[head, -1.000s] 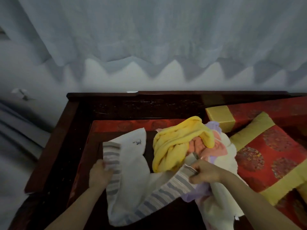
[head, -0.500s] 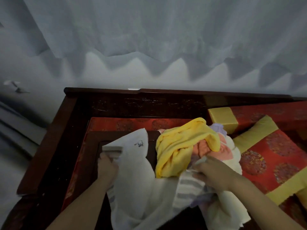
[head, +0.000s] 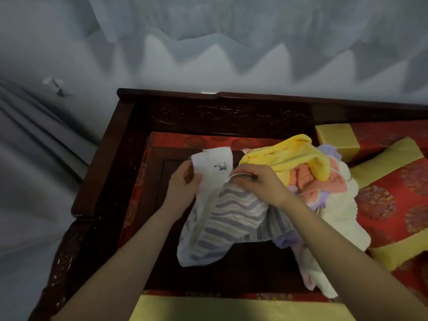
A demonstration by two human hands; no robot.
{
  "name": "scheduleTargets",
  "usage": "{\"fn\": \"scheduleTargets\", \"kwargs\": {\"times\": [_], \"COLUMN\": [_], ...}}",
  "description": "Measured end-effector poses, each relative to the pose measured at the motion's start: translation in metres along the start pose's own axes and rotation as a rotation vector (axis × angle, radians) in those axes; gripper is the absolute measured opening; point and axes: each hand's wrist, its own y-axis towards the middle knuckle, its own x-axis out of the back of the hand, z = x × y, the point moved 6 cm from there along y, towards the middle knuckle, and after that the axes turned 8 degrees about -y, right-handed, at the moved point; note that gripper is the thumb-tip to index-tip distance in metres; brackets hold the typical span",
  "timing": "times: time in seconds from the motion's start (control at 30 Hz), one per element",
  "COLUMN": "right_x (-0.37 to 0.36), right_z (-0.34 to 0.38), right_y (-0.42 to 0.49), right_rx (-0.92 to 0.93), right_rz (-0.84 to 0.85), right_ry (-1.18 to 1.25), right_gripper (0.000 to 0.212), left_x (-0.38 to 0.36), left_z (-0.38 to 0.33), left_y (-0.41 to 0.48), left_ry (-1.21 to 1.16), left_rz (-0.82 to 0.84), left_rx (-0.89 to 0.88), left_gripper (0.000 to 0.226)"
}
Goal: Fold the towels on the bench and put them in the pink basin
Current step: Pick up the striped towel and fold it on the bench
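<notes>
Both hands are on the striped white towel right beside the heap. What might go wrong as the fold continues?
1. The striped white towel lies against the towel heap; lifting it may drag the yellow towel or a purple one along.
2. Its lower end sags bunched over the dark bench, so the fold may come out uneven.
3. No pink basin is in view.

Left hand and right hand both pinch the top edge.

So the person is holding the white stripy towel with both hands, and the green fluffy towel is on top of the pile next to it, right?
Almost. The fluffy towel on top of the pile is yellow, not green, as the head view shows. The rest holds: the left hand and the right hand both grip the white towel with grey-blue stripes, right beside that pile.
</notes>
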Motion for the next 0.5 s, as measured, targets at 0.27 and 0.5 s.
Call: {"fn": "scheduleTargets", "kwargs": {"times": [0.27, 0.5], "right_x": [-0.022, -0.034], "right_z": [0.017, 0.023], "right_y": [0.005, 0.003], "right_rx": [0.005, 0.001], "right_rz": [0.007, -0.016], "right_ry": [0.014, 0.037], "right_gripper": [0.010, 0.014], "left_x": [-0.004, 0.000], "left_z": [-0.010, -0.015], "left_y": [-0.045, -0.059], "left_ry": [-0.207, -0.194], "left_rz": [0.094, 0.159], "left_rx": [0.092, 0.117], "left_gripper": [0.019, 0.018]}}
